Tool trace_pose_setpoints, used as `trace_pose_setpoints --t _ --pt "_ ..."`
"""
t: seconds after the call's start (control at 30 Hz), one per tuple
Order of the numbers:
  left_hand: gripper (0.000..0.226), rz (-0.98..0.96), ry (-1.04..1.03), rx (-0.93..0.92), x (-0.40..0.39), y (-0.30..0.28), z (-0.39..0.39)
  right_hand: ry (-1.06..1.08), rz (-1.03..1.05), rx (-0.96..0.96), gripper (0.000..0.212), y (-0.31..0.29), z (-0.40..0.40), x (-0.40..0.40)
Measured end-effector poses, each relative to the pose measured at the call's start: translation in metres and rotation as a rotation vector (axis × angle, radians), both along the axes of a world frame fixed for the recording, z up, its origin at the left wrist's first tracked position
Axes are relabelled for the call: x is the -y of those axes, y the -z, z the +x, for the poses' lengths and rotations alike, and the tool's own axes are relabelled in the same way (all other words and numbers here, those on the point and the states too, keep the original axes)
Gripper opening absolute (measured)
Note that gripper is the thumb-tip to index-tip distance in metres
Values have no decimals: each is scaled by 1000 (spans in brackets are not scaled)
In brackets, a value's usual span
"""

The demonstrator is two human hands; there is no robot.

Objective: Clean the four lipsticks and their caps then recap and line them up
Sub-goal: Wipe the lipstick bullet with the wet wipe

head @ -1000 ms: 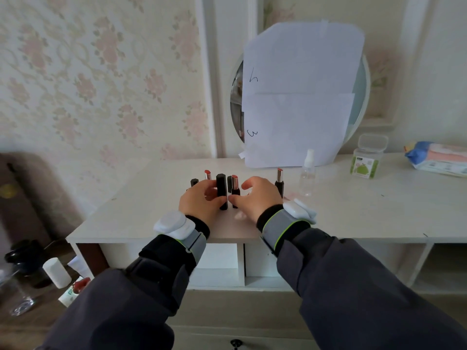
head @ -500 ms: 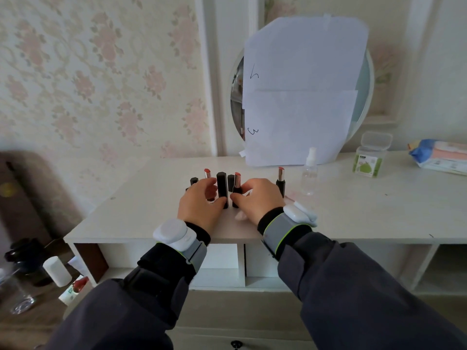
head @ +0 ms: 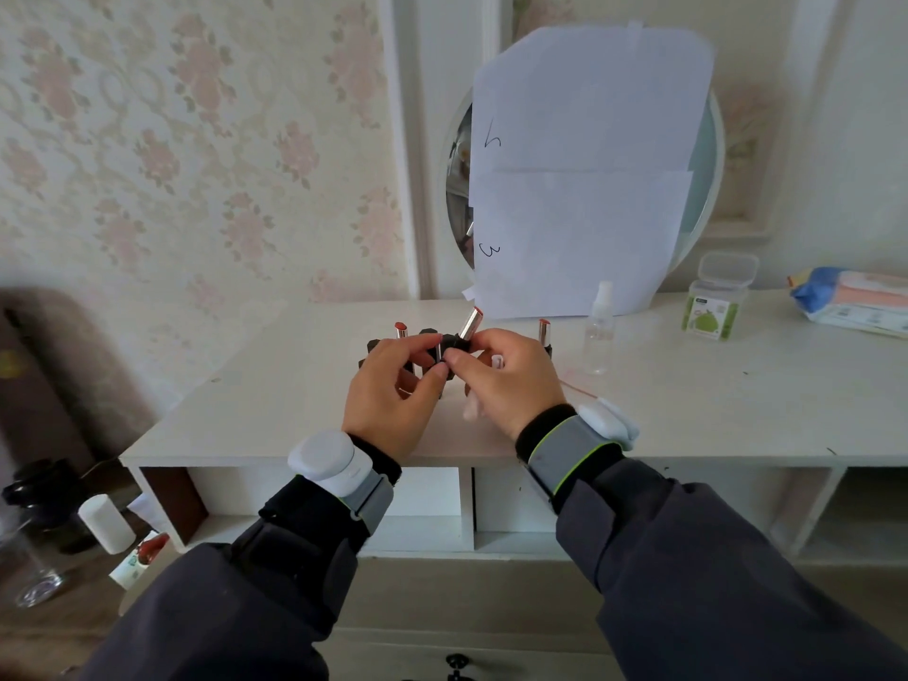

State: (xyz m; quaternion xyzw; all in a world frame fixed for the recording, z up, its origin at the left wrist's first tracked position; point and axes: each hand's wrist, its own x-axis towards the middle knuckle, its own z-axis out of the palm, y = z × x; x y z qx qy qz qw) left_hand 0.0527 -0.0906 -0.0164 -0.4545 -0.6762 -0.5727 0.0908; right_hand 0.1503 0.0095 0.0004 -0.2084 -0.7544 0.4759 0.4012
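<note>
Lipsticks uncapped: 3 visible, 1 (head: 469,326) pinched by both hands

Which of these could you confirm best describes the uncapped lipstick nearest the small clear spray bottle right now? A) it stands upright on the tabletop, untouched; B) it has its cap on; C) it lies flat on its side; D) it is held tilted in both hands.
A: the uncapped lipstick stands upright on the tabletop beside the spray bottle, apart from the right hand, which holds a different, tilted lipstick.
</note>
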Motion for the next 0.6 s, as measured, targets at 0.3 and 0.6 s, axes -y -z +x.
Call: trace_pose_setpoints --t 0.3,0.6 --pt "31 -89 74 104 1 -2 3 -107 -48 -30 8 2 1 -2" --pt "30 -117 52 82 -3 -2 0 -114 -92 -24 16 2 -2 -1"
